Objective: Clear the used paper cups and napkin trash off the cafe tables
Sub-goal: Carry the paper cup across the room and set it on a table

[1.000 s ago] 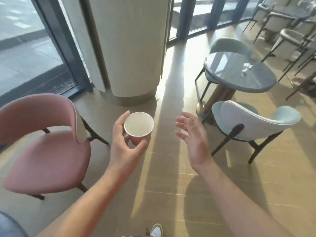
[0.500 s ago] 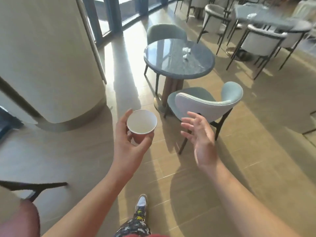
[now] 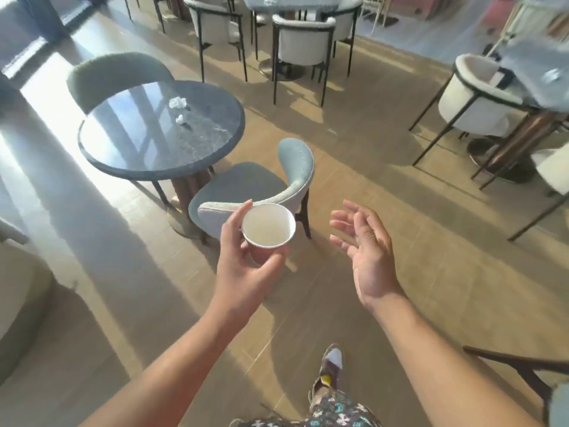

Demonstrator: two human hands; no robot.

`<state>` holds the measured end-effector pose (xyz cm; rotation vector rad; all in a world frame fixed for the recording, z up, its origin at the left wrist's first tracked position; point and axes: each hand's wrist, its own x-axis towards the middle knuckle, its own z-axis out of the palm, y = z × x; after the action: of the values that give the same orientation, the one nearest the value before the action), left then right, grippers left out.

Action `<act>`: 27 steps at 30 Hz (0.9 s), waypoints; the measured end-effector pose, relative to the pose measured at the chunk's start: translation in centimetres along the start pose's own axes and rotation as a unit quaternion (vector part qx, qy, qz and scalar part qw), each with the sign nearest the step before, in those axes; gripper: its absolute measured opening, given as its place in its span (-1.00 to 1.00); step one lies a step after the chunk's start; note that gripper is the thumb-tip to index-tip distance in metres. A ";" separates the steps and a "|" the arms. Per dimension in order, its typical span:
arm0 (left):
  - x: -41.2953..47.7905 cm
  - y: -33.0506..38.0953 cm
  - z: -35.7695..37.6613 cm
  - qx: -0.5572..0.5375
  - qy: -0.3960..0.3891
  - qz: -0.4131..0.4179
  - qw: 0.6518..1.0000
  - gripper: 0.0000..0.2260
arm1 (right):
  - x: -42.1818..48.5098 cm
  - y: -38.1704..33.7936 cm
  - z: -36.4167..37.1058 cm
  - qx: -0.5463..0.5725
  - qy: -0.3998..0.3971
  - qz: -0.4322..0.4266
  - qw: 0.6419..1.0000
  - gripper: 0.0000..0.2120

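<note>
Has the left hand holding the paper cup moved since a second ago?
Yes. The left hand with the paper cup has come closer to the round table, now showing in front of the blue chair beside it.

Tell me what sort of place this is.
Probably a cafe seating area: a round table with crumpled napkins left on it, white armchairs around a farther table, and a paper cup gripped in the left hand.

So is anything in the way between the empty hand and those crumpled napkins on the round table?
Yes. The blue-grey chair stands at the near edge of the round table, between the open right hand and the two napkins lying farther back on it. The tabletop around them looks bare.
</note>
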<state>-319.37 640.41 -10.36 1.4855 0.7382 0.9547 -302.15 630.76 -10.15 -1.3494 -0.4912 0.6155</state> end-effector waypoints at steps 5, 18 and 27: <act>7.9 -2.5 9.9 0.000 -0.054 0.001 0.999 -0.31 | 9.2 -0.1 -6.8 0.003 0.051 -0.018 0.999 -0.65; 27.5 -5.2 32.2 -0.016 -0.031 -0.011 0.999 -0.33 | 34.9 -4.9 -20.7 -0.037 0.046 -0.021 0.998 -0.52; 45.4 -9.3 39.6 -0.021 0.018 0.012 1.000 -0.29 | 54.9 -4.3 -20.9 -0.051 0.013 -0.018 0.998 -0.61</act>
<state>-262.63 662.39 -12.66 1.4479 0.7231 1.0118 -246.94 651.17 -10.54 -1.4404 -0.5305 0.5490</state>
